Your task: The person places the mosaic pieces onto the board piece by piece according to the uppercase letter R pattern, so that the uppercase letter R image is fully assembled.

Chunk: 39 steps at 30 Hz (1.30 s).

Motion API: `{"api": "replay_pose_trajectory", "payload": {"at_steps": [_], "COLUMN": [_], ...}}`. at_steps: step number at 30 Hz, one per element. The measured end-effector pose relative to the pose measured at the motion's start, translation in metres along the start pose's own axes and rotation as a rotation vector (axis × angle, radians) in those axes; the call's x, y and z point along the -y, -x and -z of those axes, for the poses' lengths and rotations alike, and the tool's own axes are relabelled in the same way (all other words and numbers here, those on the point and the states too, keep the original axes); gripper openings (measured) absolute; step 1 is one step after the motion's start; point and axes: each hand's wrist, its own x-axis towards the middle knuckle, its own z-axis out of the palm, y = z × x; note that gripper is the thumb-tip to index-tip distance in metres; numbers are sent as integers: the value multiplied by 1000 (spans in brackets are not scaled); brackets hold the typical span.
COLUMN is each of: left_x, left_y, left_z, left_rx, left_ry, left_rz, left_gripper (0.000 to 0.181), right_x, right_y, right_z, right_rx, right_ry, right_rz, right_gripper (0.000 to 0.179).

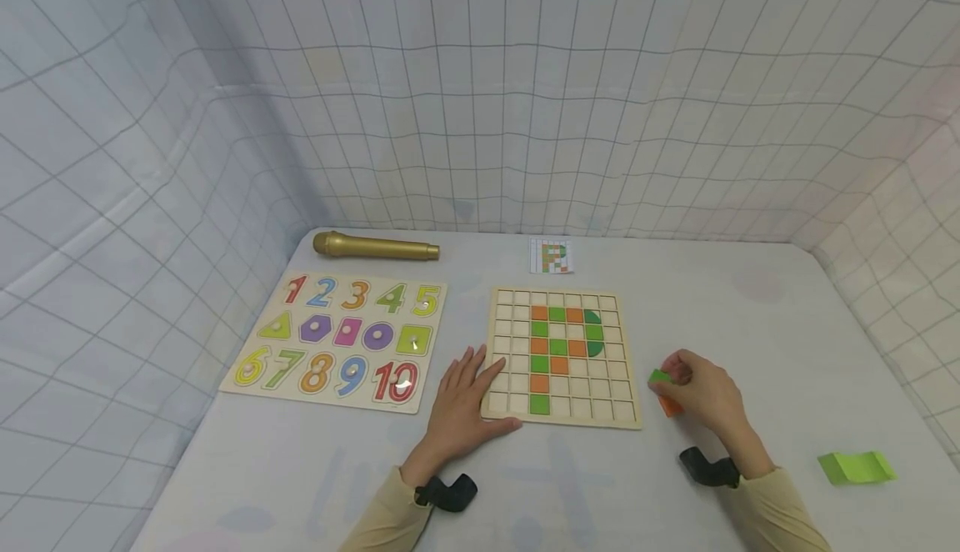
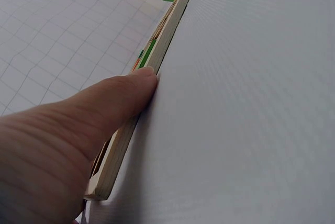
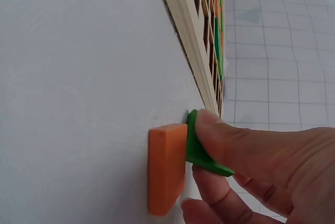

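Observation:
A wooden grid board (image 1: 622, 385) carries orange, green and dark green tiles (image 1: 557, 348) set in the form of a letter P. My left hand (image 1: 467, 402) rests at its lower left corner, fingers straight along the left side, while the thumb (image 2: 125, 90) presses against the front edge. To the right of the board, my right hand (image 1: 705, 389) pinches a green tile (image 3: 201, 153) between thumb and fingers. An orange tile (image 3: 166, 169) stands on its edge right beside the green one, close to the fingertips.
Left of the board lies a number and shape puzzle (image 1: 337, 339), with a gold microphone (image 1: 375, 247) behind it. A small pattern card (image 1: 551, 256) lies beyond the board. One light green curved block (image 1: 857, 468) sits at the far right.

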Motion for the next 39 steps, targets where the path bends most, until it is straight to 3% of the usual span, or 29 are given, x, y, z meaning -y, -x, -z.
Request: {"api": "replay_pose_trajectory", "payload": {"at_steps": [8,13,22,29,39], "left_x": [-2,-3,-5,-4,-4], "left_y": [0,-1,-1,-1,0], "left_z": [4,5,6,5,5], "left_rx": [16,19,25,17,19], "left_ry": [4,4,7,7,-3], "left_rz": [13,18,17,12,10], "left_gripper": [86,86,86,86,86], "right_x": [10,23,42,54,62], "right_y": [0,-1,-3,-7,-7], "right_z": [-6,-15,-33,-43,-46], "right_rx": [-118,-105,-43,24,56], "right_ry": [-61,-146,-177,-167,-154], "right_rz": [115,198,361,380,437], "right_gripper": [22,21,12,11,11]}}
